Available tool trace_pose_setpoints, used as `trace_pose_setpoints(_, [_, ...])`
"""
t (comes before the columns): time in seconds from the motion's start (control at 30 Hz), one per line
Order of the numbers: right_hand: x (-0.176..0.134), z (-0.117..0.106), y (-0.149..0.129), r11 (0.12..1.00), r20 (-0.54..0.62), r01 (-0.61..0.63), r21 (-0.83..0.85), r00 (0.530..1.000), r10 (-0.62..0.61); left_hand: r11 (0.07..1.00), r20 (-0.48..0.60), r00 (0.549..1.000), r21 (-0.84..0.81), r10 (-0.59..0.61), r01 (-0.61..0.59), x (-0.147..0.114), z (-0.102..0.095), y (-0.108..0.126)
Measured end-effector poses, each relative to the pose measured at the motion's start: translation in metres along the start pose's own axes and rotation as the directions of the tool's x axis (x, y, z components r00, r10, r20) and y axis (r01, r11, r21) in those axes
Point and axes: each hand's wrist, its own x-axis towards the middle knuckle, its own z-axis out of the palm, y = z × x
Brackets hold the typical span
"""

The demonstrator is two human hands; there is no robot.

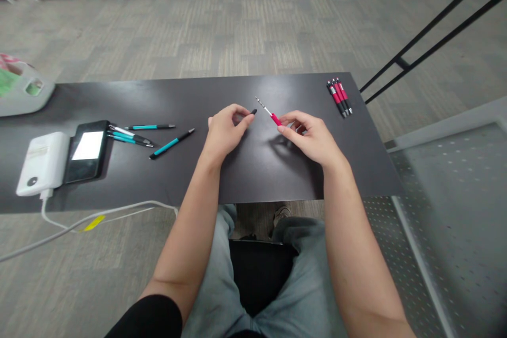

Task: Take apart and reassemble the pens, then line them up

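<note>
My right hand [307, 132] pinches the red barrel [276, 119] of a pen taken apart. A thin white refill [264, 107] with a spring near its tip sticks out of the barrel, up and to the left. Between the thumb and fingers of my left hand [227, 129] is a small black pen part [254, 112], mostly hidden by the fingers. The refill tip and the black part are close together but apart, both above the dark table [253, 179].
At the table's right lie several red and black pens [339, 97] side by side. Several blue and black pens [172, 143] lie on the left, near a phone-like device [87, 152] and a white power bank [43, 163] with a cable [119, 208]. A white container [26, 90] stands at the far left.
</note>
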Motion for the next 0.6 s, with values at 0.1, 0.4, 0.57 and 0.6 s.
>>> trace_pose_setpoints(0.1, [0.0,-0.002,0.001,1.0,-0.004,-0.007,-0.017,1.0,0.007,0.919,-0.06,0.998,-0.394,0.014,-0.036,0.011,0.0,-0.01])
trace_pose_setpoints(0.4, [0.001,0.001,-0.002,1.0,0.053,-0.004,-0.002,0.999,0.004,0.844,-0.181,0.983,-0.522,0.028,-0.12,0.015,-0.005,-0.001])
trace_pose_setpoints(0.57, [0.002,0.002,-0.004,1.0,0.071,-0.016,0.001,0.997,0.016,0.836,-0.225,0.974,-0.534,-0.001,-0.122,0.017,-0.005,-0.001])
trace_pose_setpoints(0.6, [0.002,0.002,-0.005,1.0,0.075,-0.019,-0.002,0.997,0.019,0.835,-0.225,0.974,-0.536,-0.003,-0.121,0.017,-0.005,0.0])
